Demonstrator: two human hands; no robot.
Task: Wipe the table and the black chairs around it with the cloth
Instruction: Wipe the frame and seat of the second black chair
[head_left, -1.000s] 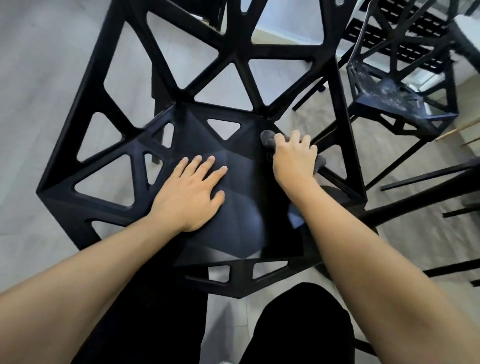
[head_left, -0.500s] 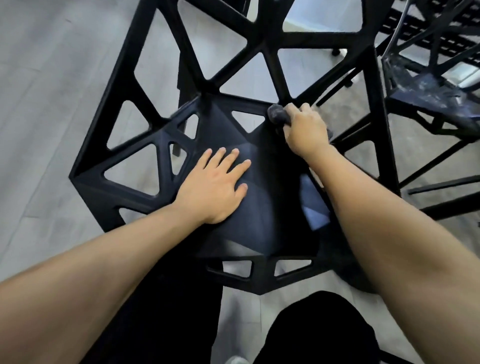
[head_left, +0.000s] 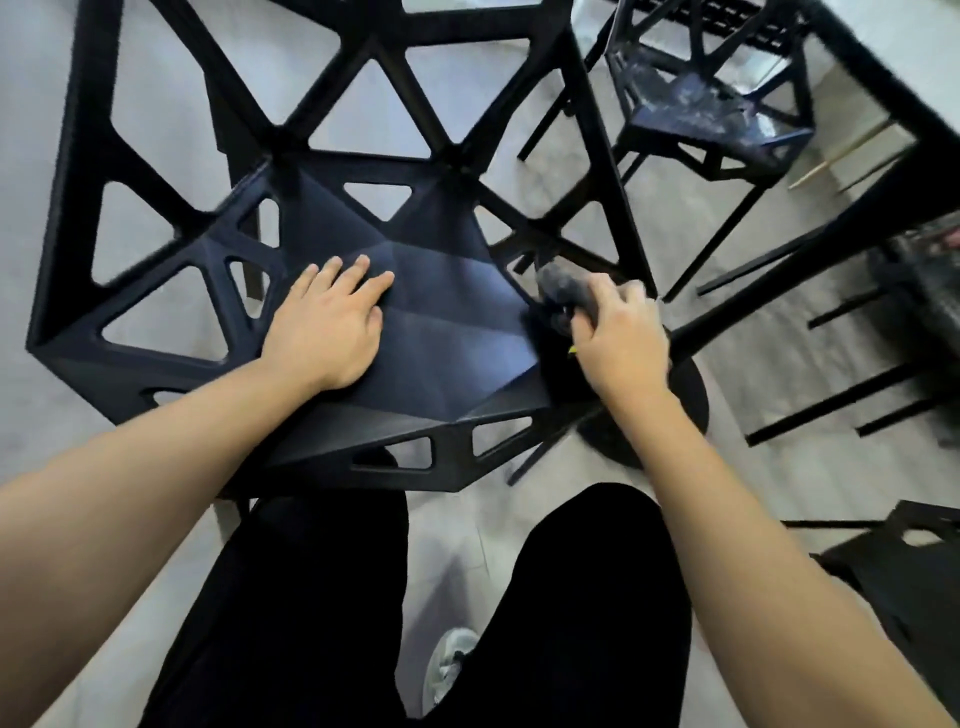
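Left hand (head_left: 332, 325) lies flat, fingers spread, on the black chair (head_left: 447, 332) seat; right hand (head_left: 621, 338) grips the bunched cloth (head_left: 563, 291) at the seat's right edge.

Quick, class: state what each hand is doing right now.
Left hand: open, flat on the near black chair seat.
Right hand: closed, gripping the cloth at the seat's right edge.
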